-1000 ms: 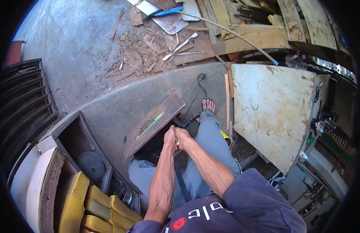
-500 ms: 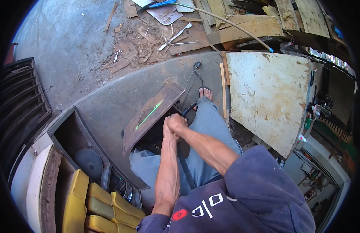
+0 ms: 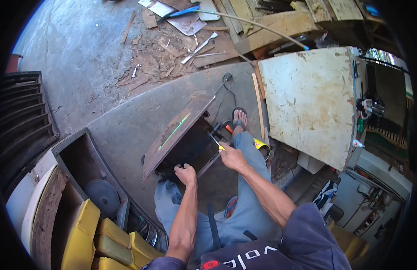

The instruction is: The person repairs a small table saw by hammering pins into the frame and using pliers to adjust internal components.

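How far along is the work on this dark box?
Done: hard to tell. In hand: left hand grips the dark box beside its wooden panel; right hand holds a yellow-handled tool at its edge. Left: the panel looks unfixed, standing tilted.

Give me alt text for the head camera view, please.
Seen from above, a seated person's right hand holds a yellow-tipped screwdriver to a dark boxy frame, which the left hand grips beside a tilted wooden board. Wood scraps litter the concrete floor.

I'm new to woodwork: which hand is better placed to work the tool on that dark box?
Probably the right hand: it already holds the yellow-handled tool at the dark box, while the left hand grips its near edge.
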Motion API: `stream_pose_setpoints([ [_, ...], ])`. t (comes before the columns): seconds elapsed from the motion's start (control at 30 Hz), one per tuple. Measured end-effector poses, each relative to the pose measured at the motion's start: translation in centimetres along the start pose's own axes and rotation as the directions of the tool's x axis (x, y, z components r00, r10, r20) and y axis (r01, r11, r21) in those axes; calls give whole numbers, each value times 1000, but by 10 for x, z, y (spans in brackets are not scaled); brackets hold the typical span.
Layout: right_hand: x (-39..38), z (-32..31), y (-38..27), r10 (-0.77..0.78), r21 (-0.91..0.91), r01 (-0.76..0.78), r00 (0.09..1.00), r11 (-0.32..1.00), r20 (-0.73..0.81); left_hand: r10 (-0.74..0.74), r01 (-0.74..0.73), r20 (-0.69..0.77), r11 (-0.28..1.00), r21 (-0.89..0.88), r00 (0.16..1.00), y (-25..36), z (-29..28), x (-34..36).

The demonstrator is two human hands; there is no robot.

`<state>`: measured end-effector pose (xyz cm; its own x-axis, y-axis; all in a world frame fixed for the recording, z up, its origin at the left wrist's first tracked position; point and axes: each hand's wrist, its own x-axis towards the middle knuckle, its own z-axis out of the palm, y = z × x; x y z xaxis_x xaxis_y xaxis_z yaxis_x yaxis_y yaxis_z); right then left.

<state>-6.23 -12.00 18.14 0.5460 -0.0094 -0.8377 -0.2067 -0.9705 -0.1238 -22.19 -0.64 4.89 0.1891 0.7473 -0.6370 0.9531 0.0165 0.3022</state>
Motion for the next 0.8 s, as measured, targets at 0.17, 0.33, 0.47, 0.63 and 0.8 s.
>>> stream_pose_setpoints([
  [0.17,13,39,20,-2,267,6,1000,964,-15,-116,410,602,830,-378,790,41,-11,-7],
  [0.33,33,28,-26,76,785,-270,958,557,276,48,716,817,453,-531,575,92,10,5],
  [0.47,49,24,-27,2,842,-340,928,418,374,70,792,896,441,-422,438,113,21,14],
  [0.63,62,19,-25,-43,863,-424,891,274,452,-120,740,830,536,-407,544,148,12,3],
  [0.8,69,13,-31,-65,837,-517,843,179,535,-159,722,821,587,-367,548,154,9,12],
])
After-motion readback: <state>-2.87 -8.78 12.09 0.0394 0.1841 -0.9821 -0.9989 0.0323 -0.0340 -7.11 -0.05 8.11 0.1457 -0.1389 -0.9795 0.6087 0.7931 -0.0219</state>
